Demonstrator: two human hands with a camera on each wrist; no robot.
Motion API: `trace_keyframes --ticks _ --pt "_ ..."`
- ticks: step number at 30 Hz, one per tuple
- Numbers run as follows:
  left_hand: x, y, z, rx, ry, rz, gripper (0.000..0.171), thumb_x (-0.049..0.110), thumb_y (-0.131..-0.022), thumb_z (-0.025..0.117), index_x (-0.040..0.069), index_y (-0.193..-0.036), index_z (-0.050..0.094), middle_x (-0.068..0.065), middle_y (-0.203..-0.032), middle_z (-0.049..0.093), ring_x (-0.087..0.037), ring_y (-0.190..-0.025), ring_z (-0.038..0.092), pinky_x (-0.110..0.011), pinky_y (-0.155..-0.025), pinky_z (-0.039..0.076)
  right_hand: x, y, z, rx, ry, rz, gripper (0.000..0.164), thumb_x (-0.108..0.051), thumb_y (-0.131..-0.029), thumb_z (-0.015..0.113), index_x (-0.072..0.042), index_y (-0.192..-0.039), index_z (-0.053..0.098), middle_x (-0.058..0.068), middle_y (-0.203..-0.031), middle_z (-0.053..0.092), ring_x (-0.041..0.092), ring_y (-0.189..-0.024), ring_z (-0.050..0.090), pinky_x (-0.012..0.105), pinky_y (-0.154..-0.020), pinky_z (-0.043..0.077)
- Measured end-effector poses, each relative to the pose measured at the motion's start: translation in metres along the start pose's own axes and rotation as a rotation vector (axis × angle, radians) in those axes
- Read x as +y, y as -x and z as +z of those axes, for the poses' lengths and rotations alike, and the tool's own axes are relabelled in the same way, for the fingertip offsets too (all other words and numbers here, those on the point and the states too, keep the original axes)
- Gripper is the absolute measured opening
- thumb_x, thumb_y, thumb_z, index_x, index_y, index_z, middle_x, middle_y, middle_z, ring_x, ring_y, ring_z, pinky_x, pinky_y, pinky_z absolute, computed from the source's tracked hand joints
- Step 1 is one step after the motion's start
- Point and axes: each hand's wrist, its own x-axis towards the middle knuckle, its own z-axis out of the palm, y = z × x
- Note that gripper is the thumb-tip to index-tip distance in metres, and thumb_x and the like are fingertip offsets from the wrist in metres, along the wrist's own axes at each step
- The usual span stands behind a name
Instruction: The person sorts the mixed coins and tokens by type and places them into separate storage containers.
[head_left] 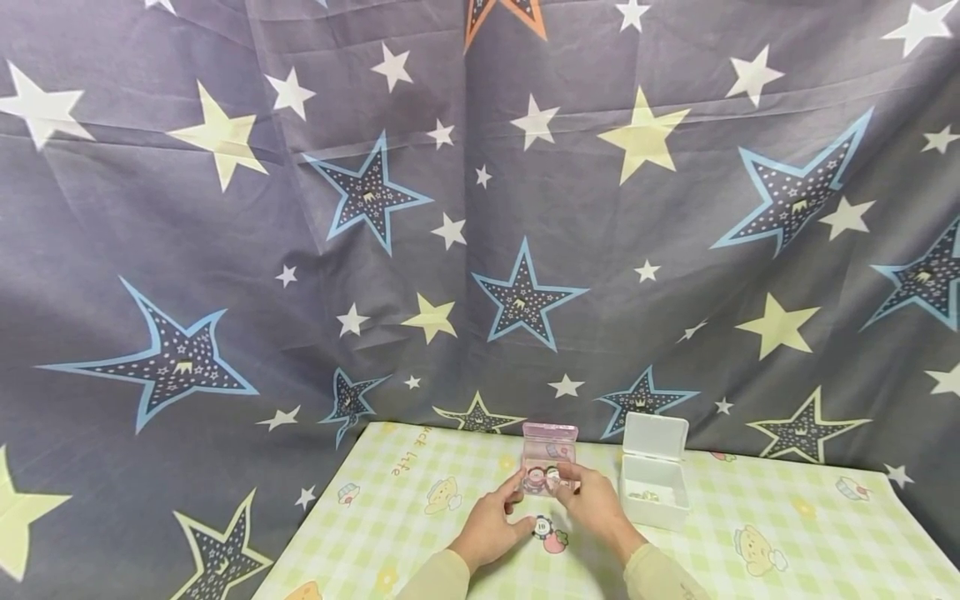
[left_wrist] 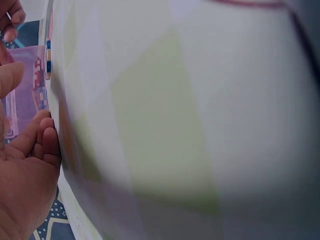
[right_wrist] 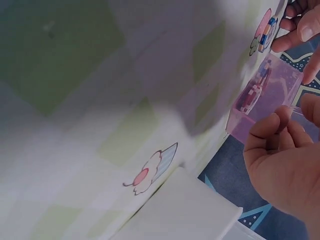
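A pink see-through box (head_left: pixel 550 457) stands on the table with its lid up. Several round poker chips lie inside, among them a red-and-white chip (right_wrist: pixel 251 97). My left hand (head_left: pixel 489 523) has its fingers at the box's left side, and its thumb reaches toward a dark-rimmed chip (head_left: pixel 542 527) marked 10 on the cloth. Over the box's right side is my right hand (head_left: pixel 596 502), its fingertips right beside a dark-and-white chip (head_left: pixel 553 472). In the right wrist view its thumb and fingers come together at the box's rim; I cannot tell what they hold.
Just right of the pink box stands a white box (head_left: pixel 654 500) with its lid raised and small greenish pieces inside. A green checked cloth (head_left: pixel 750 492) with printed cartoons covers the table. Behind it hangs a dark curtain (head_left: pixel 420 267) patterned with stars.
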Motion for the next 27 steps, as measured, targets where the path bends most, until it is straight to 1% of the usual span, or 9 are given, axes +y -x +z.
trace_keyframes --ticks 2,5,8,10,14,17,20,25,27 --pt "0.000 0.000 0.000 0.002 -0.001 0.001 0.083 0.029 -0.090 0.083 0.020 -0.163 0.046 -0.010 -0.132 0.076 -0.016 -0.095 0.059 -0.035 -0.084 0.050 0.000 0.002 0.001 0.036 0.006 -0.030 0.037 -0.009 -0.093 0.076 -0.003 -0.129 0.074 0.015 -0.114 0.079 0.012 -0.078 0.066 0.031 -0.071 0.056" --pt "0.000 0.000 -0.001 0.003 -0.006 -0.009 0.083 0.027 -0.090 0.082 0.020 -0.164 0.044 -0.010 -0.134 0.076 -0.017 -0.098 0.062 -0.037 -0.089 0.053 0.000 0.005 0.002 0.077 0.039 -0.109 0.018 -0.007 -0.091 0.079 -0.010 -0.108 0.079 0.003 -0.092 0.076 0.003 -0.069 0.055 0.024 -0.063 0.048" --pt "0.001 0.000 -0.003 0.006 -0.007 -0.008 0.082 0.024 -0.091 0.081 0.019 -0.164 0.044 -0.012 -0.136 0.075 -0.020 -0.102 0.065 -0.043 -0.094 0.055 0.000 0.009 0.005 0.024 0.097 -0.194 0.008 -0.009 -0.090 0.080 -0.013 -0.097 0.078 -0.003 -0.086 0.074 -0.001 -0.066 0.050 0.021 -0.061 0.045" --pt "0.001 0.000 -0.004 0.005 -0.008 -0.006 0.082 0.023 -0.091 0.080 0.018 -0.164 0.044 -0.012 -0.136 0.075 -0.022 -0.103 0.066 -0.045 -0.095 0.055 -0.001 0.012 0.008 -0.060 0.129 -0.223 0.011 -0.014 -0.091 0.081 -0.011 -0.101 0.078 0.000 -0.089 0.077 0.000 -0.067 0.055 0.023 -0.061 0.048" --pt "-0.001 0.000 -0.002 -0.007 -0.009 0.000 0.081 0.024 -0.092 0.080 0.017 -0.164 0.044 -0.012 -0.134 0.076 -0.023 -0.103 0.066 -0.043 -0.094 0.056 -0.004 0.019 0.018 -0.177 0.219 -0.246 0.032 -0.019 -0.089 0.083 -0.004 -0.116 0.077 0.008 -0.102 0.081 0.015 -0.079 0.071 0.037 -0.070 0.059" --pt "-0.003 -0.001 0.000 -0.007 -0.018 0.013 0.081 0.024 -0.091 0.080 0.017 -0.163 0.045 -0.011 -0.133 0.077 -0.021 -0.101 0.066 -0.040 -0.091 0.056 -0.007 0.022 0.027 -0.173 0.312 -0.251 0.033 -0.018 -0.086 0.086 -0.006 -0.115 0.077 0.008 -0.103 0.081 0.027 -0.090 0.077 0.046 -0.078 0.062" --pt "-0.003 -0.002 0.000 0.008 -0.017 0.022 0.081 0.023 -0.091 0.080 0.017 -0.163 0.045 -0.012 -0.131 0.077 -0.018 -0.097 0.064 -0.036 -0.088 0.054 -0.009 0.023 0.032 -0.142 0.351 -0.255 0.034 -0.012 -0.081 0.088 -0.006 -0.113 0.077 0.008 -0.104 0.080 0.030 -0.093 0.077 0.049 -0.083 0.063" --pt "-0.003 -0.002 -0.001 0.004 -0.005 0.015 0.082 0.021 -0.090 0.079 0.018 -0.164 0.044 -0.012 -0.133 0.076 -0.015 -0.094 0.060 -0.033 -0.085 0.051 -0.010 0.021 0.029 -0.164 0.290 -0.224 0.032 -0.010 -0.076 0.090 -0.005 -0.105 0.075 0.006 -0.093 0.075 0.023 -0.083 0.070 0.043 -0.078 0.059" --pt "-0.004 -0.002 -0.001 -0.001 -0.006 0.006 0.083 0.023 -0.090 0.079 0.019 -0.164 0.044 -0.012 -0.133 0.076 -0.015 -0.095 0.060 -0.033 -0.085 0.051 -0.007 0.022 0.026 -0.177 0.266 -0.215 0.029 -0.013 -0.076 0.092 -0.008 -0.100 0.076 0.002 -0.091 0.074 0.017 -0.082 0.066 0.039 -0.076 0.057"
